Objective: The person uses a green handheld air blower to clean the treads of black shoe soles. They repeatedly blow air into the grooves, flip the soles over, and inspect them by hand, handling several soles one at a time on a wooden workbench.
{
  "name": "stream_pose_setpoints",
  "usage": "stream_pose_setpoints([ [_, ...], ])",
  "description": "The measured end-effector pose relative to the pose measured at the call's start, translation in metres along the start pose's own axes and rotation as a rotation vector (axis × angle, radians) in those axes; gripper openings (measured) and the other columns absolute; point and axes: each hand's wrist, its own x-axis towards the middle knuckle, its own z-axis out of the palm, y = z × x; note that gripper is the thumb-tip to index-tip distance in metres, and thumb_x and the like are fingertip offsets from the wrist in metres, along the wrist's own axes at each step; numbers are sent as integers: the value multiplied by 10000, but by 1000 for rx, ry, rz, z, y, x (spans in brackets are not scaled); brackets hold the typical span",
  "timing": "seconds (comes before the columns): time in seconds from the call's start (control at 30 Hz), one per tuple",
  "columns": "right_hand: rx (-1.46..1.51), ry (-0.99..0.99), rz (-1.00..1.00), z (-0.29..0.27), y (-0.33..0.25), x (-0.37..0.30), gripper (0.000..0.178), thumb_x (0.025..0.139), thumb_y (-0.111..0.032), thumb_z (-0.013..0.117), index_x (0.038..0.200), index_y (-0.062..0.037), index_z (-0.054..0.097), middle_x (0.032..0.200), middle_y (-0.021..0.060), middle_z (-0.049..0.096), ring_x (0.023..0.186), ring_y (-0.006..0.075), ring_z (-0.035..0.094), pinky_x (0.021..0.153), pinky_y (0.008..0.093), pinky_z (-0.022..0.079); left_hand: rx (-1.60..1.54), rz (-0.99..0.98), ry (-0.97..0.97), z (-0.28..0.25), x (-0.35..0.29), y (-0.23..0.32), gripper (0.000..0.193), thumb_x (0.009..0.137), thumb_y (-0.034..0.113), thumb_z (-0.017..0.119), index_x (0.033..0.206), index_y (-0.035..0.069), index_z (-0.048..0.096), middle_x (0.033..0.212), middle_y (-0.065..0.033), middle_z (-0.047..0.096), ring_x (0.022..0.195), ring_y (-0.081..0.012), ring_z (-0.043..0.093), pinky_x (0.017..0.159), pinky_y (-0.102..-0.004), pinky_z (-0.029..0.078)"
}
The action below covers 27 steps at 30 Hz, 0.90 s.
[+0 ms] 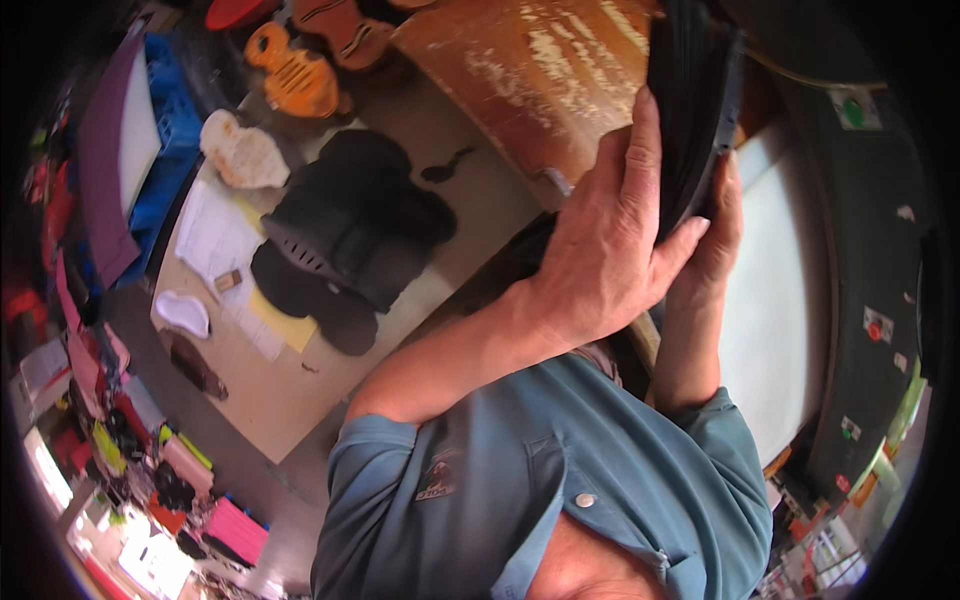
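A stack of thin black sheets (690, 110) stands on edge between my two hands, at the upper right. My left hand (605, 235) presses flat along its left side, fingers pointing up and thumb reaching across the near end. On the other side my right hand (718, 235) grips the lower right edge, its fingers partly hidden behind the stack. Left of my hands, a pile of black cut sheet pieces (350, 220) with rounded outlines lies on a pale table (420, 310). One piece shows a row of slots.
A worn brown board (520, 70) lies beyond my hands. Orange shaped pieces (300, 80), papers (210, 235) and a white oval piece (184, 313) are at left, near a blue crate (170, 130). A dark green machine panel (865, 250) with buttons stands at right.
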Motion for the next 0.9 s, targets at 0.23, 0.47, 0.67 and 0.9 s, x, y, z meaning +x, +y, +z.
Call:
stream_pose_setpoints([
  [0.23, -531, 192, -92, -34, 10, 51, 989, 998, -499, 751, 1633, 113, 301, 1574, 256, 519, 1417, 299, 561, 1181, 395, 452, 394, 49, -99, -1, 35, -23, 1004, 898, 213, 827, 1673, -34, 238, 1304, -344, 609, 1118, -511, 678, 908, -509, 592],
  [0.47, -573, 267, -9, -38, 32, 53, 971, 930, -405, 850, 1532, 203, 390, 1430, 289, 629, 1313, 312, 624, 1115, 392, 497, 357, -319, -505, 1, 76, -78, 888, 864, 318, 856, 1543, -66, 432, 1297, -301, 695, 1205, -440, 695, 1024, -466, 558],
  [0.67, -444, 249, 46, -54, 32, 46, 796, 1004, -380, 778, 1535, 126, 470, 1365, 192, 683, 1242, 210, 650, 1083, 343, 511, -172, -665, -742, -31, 93, -103, 539, 939, 182, 814, 1397, -35, 630, 1254, -105, 742, 1092, -155, 693, 981, -333, 560],
  [0.9, -367, 312, 115, -67, 37, 39, 826, 1020, -394, 766, 1564, 131, 433, 1444, 201, 639, 1319, 223, 612, 1141, 350, 474, -427, -856, -619, -49, 87, -139, 410, 1031, 159, 744, 1379, -35, 645, 1241, -57, 735, 1073, -111, 681, 959, -288, 555],
])
